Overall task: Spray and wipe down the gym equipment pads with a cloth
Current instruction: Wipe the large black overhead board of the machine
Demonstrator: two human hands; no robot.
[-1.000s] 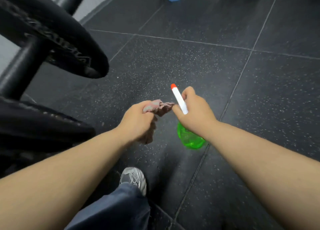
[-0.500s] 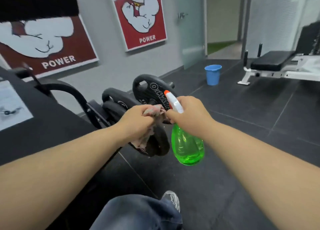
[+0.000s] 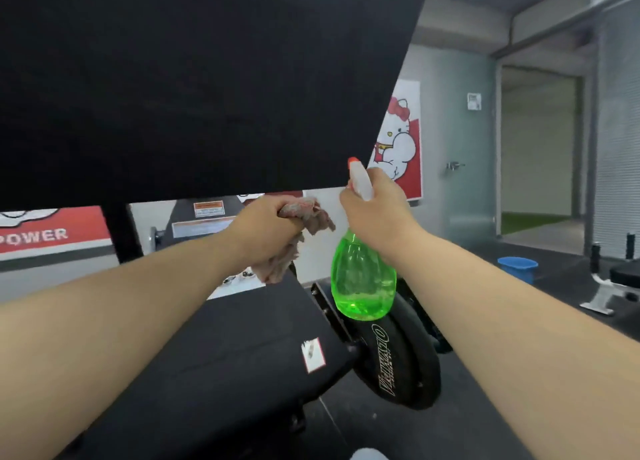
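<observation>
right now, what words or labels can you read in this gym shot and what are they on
"POWER": white letters on the red wall poster at the left.
White lettering on the black round weight plate: too stylised and blurred to read.
Orange and white warning labels on the black machine panel: too small.
White sticker on the black padded seat: blurred.
Small white sign on the frosted glass door: too small.

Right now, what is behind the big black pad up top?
Past the right edge of the pad, part of a cartoon poster shows; below the pad, a red POWER poster. Whatever lies between them is hidden by the pad.
</observation>
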